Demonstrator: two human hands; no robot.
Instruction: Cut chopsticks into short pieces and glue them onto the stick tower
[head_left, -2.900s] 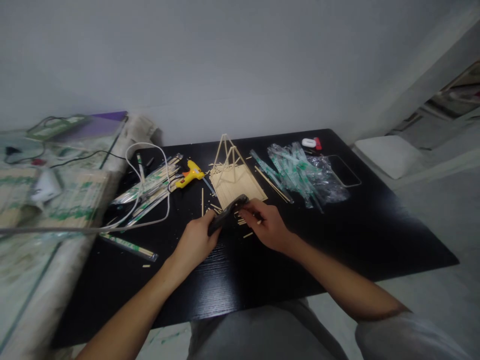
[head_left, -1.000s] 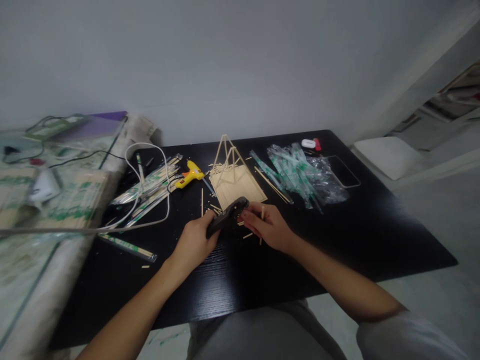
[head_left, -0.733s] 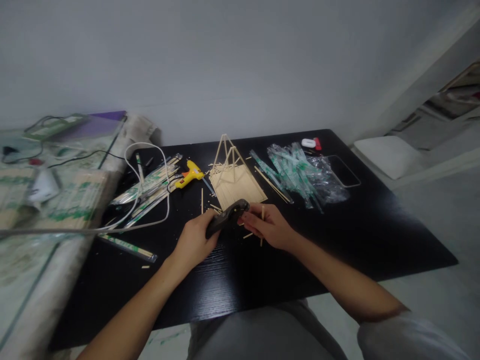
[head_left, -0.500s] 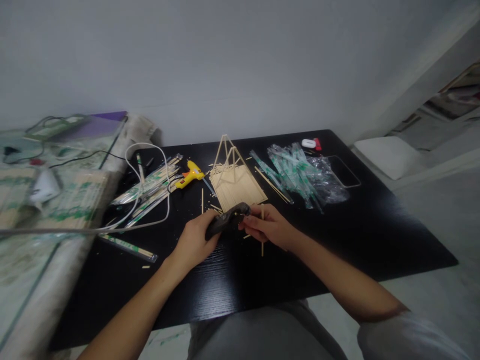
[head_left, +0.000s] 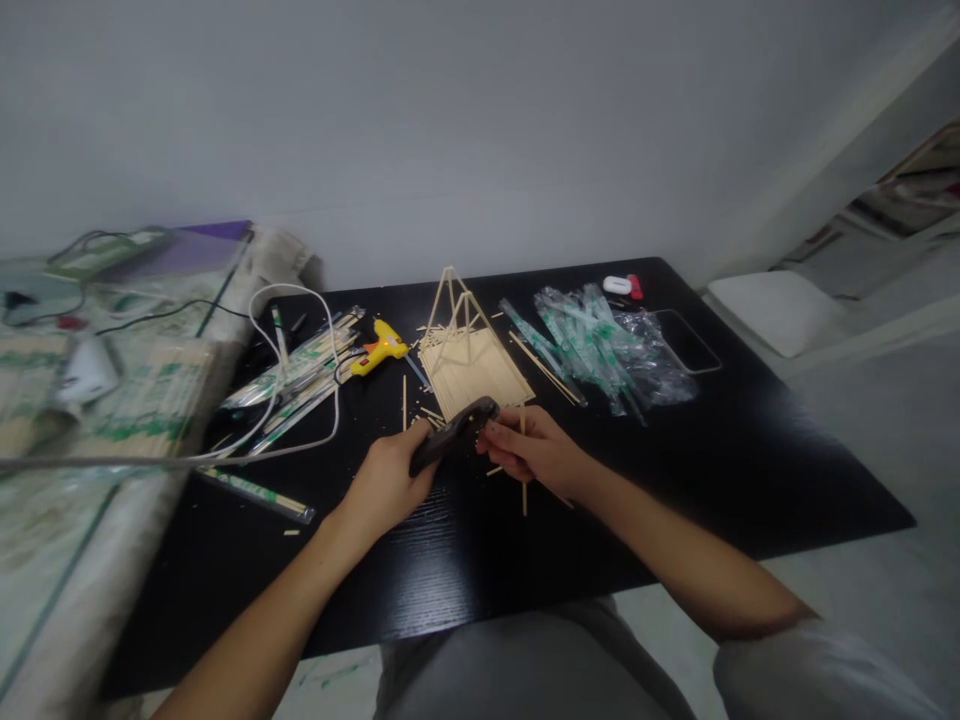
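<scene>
My left hand (head_left: 390, 473) is closed around a black plier-like hand tool (head_left: 452, 436). Its jaws point right, at the fingertips of my right hand (head_left: 536, 447). That hand is closed on a thin wooden chopstick (head_left: 524, 500), whose end sticks out below the fingers. What lies between the tool's jaws is too small to make out. Just beyond both hands is a flat panel of wooden sticks (head_left: 487, 372), with a triangular stick frame (head_left: 466, 300) standing on its far part.
Left of the panel lie a yellow glue gun (head_left: 380, 350), wrapped chopsticks (head_left: 307, 370) and a white cable (head_left: 335, 390). To the right are empty plastic wrappers (head_left: 592, 345), a phone-like flat object (head_left: 688, 342) and a white case (head_left: 617, 285). Cut bits litter the black table (head_left: 600, 500).
The tool in my left hand has tilted slightly and its head sits a little higher. My right hand stays beside it, still gripping the chopstick.
</scene>
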